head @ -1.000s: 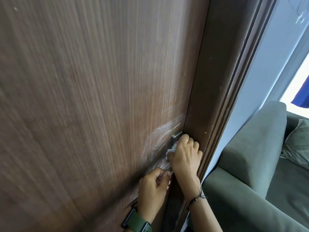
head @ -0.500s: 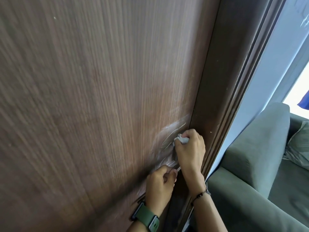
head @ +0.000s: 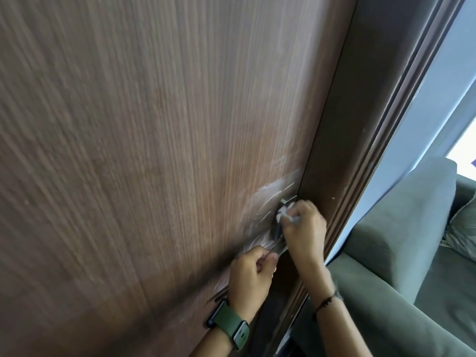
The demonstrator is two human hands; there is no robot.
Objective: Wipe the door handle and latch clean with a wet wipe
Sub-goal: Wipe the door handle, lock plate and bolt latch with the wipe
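Low and right of centre in the frame, the right hand [head: 304, 228] pinched a crumpled white wet wipe [head: 284, 213] against the small metal door handle and latch [head: 279, 222] at the edge of the dark brown wooden door [head: 154, 150]; the left hand [head: 251, 271], just below, had its fingers curled at the hardware, gripping what I could not tell; the wipe looked limp, light and slippery, best bunched between fingertips; the metal seemed rigid, fixed.

The brown wood-grain door [head: 154, 150] in front of me carries the metal latch [head: 287, 201] by its right edge. Pale wipe streaks [head: 268, 197] smear the wood beside it.
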